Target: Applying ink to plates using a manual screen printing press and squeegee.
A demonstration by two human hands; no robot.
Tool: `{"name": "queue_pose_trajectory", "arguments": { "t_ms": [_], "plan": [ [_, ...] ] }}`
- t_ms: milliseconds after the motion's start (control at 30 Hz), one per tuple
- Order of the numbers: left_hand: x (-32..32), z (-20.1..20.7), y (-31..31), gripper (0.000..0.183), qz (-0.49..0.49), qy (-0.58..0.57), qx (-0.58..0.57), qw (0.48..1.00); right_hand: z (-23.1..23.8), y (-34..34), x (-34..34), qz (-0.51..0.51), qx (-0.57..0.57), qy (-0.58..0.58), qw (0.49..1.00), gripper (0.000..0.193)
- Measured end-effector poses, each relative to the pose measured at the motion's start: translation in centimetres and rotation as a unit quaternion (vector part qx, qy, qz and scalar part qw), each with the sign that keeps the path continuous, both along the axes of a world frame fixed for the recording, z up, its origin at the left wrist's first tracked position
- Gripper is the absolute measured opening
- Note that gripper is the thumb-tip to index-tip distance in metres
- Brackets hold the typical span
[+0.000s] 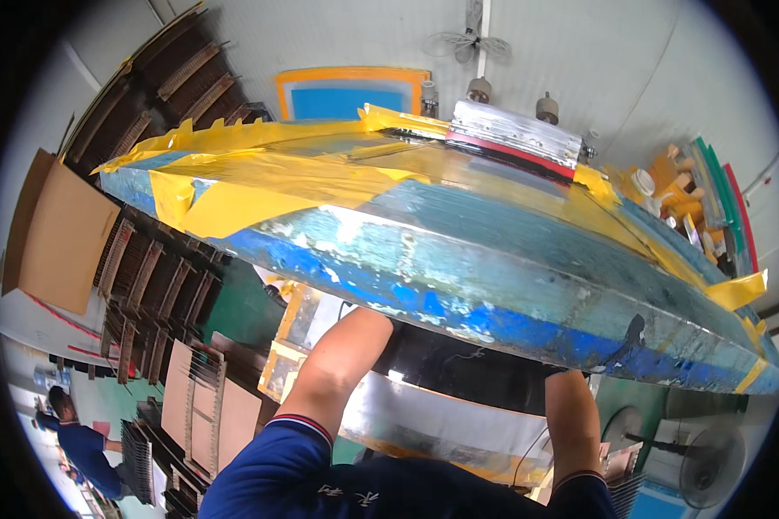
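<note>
Across the view hangs a large screen-printing frame (459, 285), tilted, its near side smeared with blue and pale paint. Wide yellow tape (260, 203) covers its left part and runs along the far edges. A silvery metal bar with a red strip (515, 138), like a squeegee holder, sits at the frame's far side. My left forearm (342, 359) and my right forearm (573, 424) reach up beneath the near edge. Both hands are hidden behind the frame, so what they hold or touch does not show. A dark panel (467, 368) lies below, between my arms.
Slatted drying racks (156, 277) and a brown board (65, 233) stand left. A person in dark blue (86, 450) is at lower left. Containers (666, 190) crowd the right side; a fan (710, 467) stands at lower right. A blue panel with an orange border (350, 93) is behind.
</note>
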State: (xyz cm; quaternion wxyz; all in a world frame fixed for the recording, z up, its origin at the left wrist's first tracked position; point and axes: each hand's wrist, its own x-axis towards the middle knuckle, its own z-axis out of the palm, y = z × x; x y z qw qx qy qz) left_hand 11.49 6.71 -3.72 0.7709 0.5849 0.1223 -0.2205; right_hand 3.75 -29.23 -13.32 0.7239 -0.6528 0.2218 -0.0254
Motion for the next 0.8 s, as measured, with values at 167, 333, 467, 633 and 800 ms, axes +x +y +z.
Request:
{"name": "queue_pose_trajectory", "arguments": {
  "t_ms": [167, 333, 467, 633, 800],
  "plan": [
    [-2.0, 6.1, -1.1, 0.022, -0.006, -0.041, -0.073, 0.997, 6.8, 3.5, -2.1, 0.086, -0.216, 0.063, 0.97, 0.031],
    [-8.0, 9.7, 5.9, 0.029, -0.041, -0.082, 0.103, 0.99, 18.6, 12.4, -6.7, 0.136, -0.231, -0.04, 0.963, 0.022],
    [-17.0, 14.2, 13.8, 0.04, 0.021, -0.151, 0.121, 0.981, 24.4, 19.7, -11.6, 0.167, -0.168, -0.071, 0.969, 0.018],
    [-28.6, 16.8, 23.6, 0.039, 0.102, -0.191, 0.126, 0.968, 26.2, 29.3, -17.8, 0.249, -0.107, -0.119, 0.955, 0.019],
    [-38.7, 17.5, 32.2, 0.035, 0.13, -0.217, 0.22, 0.942, 27.7, 37.9, -23.0, 0.332, -0.093, -0.116, 0.932, 0.015]
  ]
}}
